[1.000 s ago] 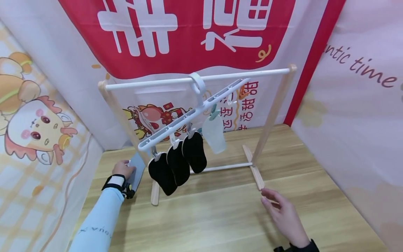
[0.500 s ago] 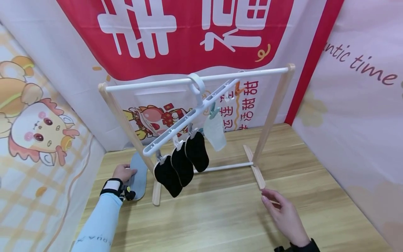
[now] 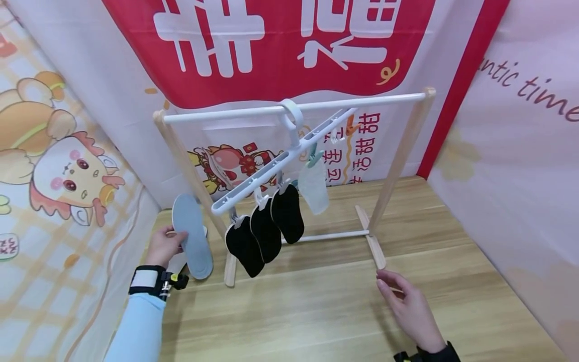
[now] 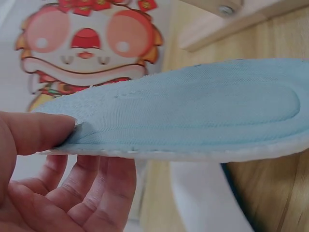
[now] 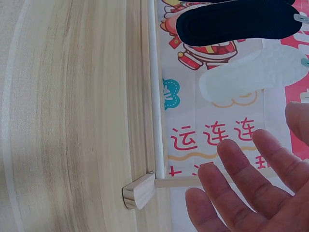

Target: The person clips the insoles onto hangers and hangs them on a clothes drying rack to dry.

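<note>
My left hand (image 3: 164,245) pinches a light blue insole (image 3: 193,236) by its edge, thumb on the upper face and fingers beneath. In the left wrist view, the insole (image 4: 193,106) lies nearly level, its white underside edge showing. Below it on the table is another pale insole (image 4: 203,195), mostly hidden. Three black insoles (image 3: 266,230) hang by clips from a white clip hanger (image 3: 289,153). A whitish insole (image 3: 314,186) hangs from a green clip (image 3: 314,158) farther along. My right hand (image 3: 409,306) holds nothing, fingers loosely bent, near the rack's right foot.
The hanger hooks over the white top bar (image 3: 362,103) of a wooden rack with two side posts (image 3: 404,158). A lower bar (image 3: 330,236) joins its feet. An orange clip (image 3: 351,125) hangs at the hanger's far end. Printed cloth (image 3: 506,151) walls surround the wooden table (image 3: 307,311).
My left hand has raised the light blue insole off the table, and its broad face now shows. The hanger swings slightly. My right hand stays where it was.
</note>
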`<state>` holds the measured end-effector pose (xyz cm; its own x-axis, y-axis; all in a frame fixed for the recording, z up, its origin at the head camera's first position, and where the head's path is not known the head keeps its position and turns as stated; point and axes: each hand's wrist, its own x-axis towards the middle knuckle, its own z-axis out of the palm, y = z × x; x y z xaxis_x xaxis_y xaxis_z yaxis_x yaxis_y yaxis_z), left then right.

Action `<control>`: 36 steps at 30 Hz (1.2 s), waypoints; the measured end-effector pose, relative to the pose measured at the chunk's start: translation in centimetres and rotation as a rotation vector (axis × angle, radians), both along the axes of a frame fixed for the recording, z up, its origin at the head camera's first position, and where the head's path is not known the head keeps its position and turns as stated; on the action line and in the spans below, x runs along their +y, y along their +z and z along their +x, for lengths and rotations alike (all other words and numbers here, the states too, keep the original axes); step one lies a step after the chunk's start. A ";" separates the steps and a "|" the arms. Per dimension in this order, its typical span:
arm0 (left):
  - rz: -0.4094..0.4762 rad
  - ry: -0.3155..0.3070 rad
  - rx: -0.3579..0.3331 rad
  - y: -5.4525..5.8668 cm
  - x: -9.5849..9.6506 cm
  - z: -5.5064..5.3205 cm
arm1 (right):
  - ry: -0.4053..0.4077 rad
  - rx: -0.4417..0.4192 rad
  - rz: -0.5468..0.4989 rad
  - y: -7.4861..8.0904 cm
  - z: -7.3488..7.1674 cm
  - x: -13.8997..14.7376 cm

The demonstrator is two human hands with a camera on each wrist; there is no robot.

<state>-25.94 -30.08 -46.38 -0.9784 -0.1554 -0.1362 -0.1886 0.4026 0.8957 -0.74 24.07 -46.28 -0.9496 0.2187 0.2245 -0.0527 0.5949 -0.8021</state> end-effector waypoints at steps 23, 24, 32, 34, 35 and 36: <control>0.123 0.184 0.123 2.5 1.4 10.1 | 0.028 0.022 0.018 -0.1 0.2 -0.8; 0.146 0.187 0.123 2.3 1.6 10.5 | 0.028 0.023 0.018 -0.2 0.1 -0.8; 0.175 0.147 0.111 2.3 2.5 14.2 | 0.032 0.018 0.023 -0.4 0.0 -1.0; 0.188 0.145 0.121 2.4 2.8 15.0 | 0.029 0.008 0.024 -0.3 0.0 -1.0; 0.203 0.144 0.127 2.5 2.9 15.5 | 0.028 0.003 0.024 -0.3 0.1 -1.0; 0.225 0.141 0.133 2.6 3.1 15.9 | 0.027 -0.002 0.025 -0.3 0.0 -1.0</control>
<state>-10.04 -27.01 -43.79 -0.9610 -0.2712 -0.0544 -0.1033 0.1693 0.9801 -0.69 23.05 -46.58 -0.9555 0.1870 0.2281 -0.0679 0.6130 -0.7871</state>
